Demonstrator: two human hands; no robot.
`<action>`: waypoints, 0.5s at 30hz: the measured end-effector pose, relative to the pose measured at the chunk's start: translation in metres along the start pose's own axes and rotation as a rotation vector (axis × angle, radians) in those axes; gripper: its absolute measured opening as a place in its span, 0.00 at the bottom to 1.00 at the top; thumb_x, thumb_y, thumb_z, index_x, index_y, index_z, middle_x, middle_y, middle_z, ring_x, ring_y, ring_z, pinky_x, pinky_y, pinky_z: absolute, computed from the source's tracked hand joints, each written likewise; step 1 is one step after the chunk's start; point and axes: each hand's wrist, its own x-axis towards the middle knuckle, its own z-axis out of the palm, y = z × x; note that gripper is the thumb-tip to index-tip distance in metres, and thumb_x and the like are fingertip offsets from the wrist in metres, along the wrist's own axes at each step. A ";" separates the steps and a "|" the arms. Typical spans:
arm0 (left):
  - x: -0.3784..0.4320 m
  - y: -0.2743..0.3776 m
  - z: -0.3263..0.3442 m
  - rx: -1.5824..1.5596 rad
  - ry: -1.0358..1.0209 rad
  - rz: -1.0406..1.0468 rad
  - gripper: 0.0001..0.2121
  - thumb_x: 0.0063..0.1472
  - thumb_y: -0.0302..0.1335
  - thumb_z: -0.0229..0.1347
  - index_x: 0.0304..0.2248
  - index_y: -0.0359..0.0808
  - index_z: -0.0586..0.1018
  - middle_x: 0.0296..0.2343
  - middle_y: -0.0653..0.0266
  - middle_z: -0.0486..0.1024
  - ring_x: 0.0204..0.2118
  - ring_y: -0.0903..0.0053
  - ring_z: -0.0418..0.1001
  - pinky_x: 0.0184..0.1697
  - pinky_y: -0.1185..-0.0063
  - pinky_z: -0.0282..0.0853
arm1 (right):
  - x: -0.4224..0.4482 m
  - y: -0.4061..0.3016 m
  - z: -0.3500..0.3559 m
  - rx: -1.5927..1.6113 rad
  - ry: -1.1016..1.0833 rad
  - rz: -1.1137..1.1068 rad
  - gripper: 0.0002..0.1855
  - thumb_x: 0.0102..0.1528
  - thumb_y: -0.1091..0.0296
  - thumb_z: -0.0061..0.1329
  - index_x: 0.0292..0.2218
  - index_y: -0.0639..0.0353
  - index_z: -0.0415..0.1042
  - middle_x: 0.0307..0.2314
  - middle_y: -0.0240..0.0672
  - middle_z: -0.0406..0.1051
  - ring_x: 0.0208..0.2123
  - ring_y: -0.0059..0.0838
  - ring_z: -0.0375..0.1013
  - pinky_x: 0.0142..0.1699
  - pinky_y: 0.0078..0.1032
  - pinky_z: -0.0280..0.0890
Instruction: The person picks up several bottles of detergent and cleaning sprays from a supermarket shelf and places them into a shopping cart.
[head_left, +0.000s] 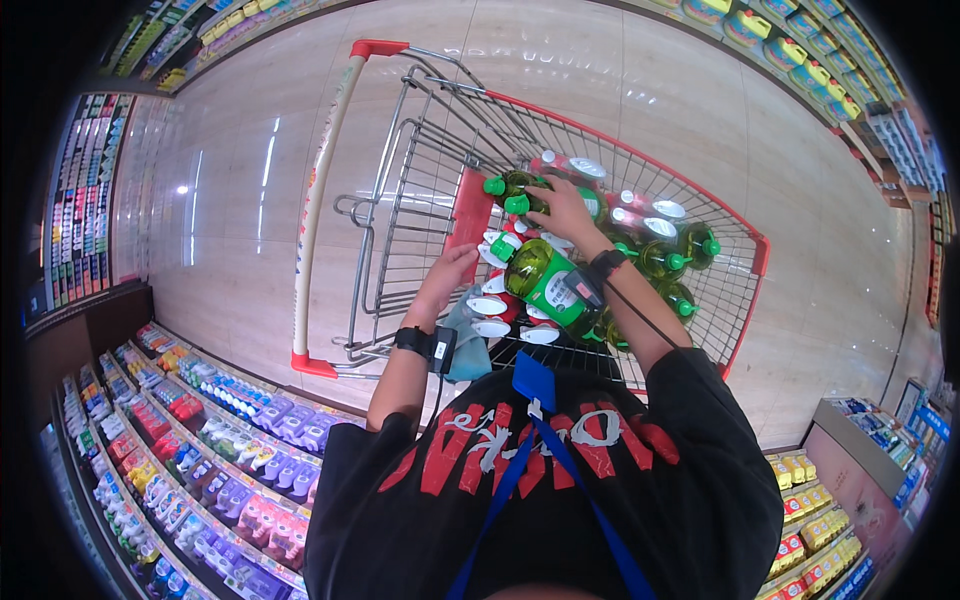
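A green bottle with a green pump cap (516, 205) lies in the shopping cart (724, 307), and my right hand (564, 211) grips it near the neck. Beside it lies another green-capped bottle (514, 181). My left hand (448, 276) holds nothing, its fingers stretched towards a large green bottle with a label (534, 274), which lies tilted on top of other bottles. Whether the left fingertips touch its cap or the white bottle top beside it, I cannot tell. Red bottles with white caps (489, 306) stand underneath.
Several more green bottles (664, 259) and white-capped bottles (637, 214) fill the cart's far side. A teal cloth (471, 352) hangs near my left wrist. The cart handle (322, 202) is at the left. Stocked shelves (225, 450) border the tiled floor (240, 172).
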 end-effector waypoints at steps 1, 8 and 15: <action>-0.003 -0.004 0.000 0.009 -0.008 0.005 0.22 0.63 0.35 0.50 0.53 0.33 0.66 0.51 0.59 0.65 0.54 0.73 0.62 0.50 0.75 0.65 | -0.005 0.001 -0.003 -0.004 0.003 -0.002 0.27 0.43 0.56 0.58 0.47 0.44 0.72 0.49 0.48 0.62 0.51 0.48 0.62 0.55 0.38 0.58; -0.021 0.002 -0.006 0.052 -0.001 0.113 0.21 0.63 0.34 0.50 0.52 0.34 0.68 0.49 0.61 0.67 0.52 0.75 0.64 0.49 0.77 0.66 | -0.109 0.015 -0.090 0.395 0.233 0.301 0.22 0.51 0.63 0.54 0.47 0.60 0.70 0.43 0.43 0.70 0.43 0.34 0.71 0.49 0.28 0.64; -0.052 0.079 0.014 0.152 -0.095 0.326 0.17 0.63 0.34 0.50 0.50 0.37 0.71 0.45 0.66 0.72 0.49 0.79 0.68 0.48 0.81 0.65 | -0.312 0.011 -0.173 0.600 0.599 0.868 0.11 0.54 0.65 0.51 0.33 0.66 0.76 0.23 0.33 0.74 0.24 0.20 0.71 0.31 0.18 0.66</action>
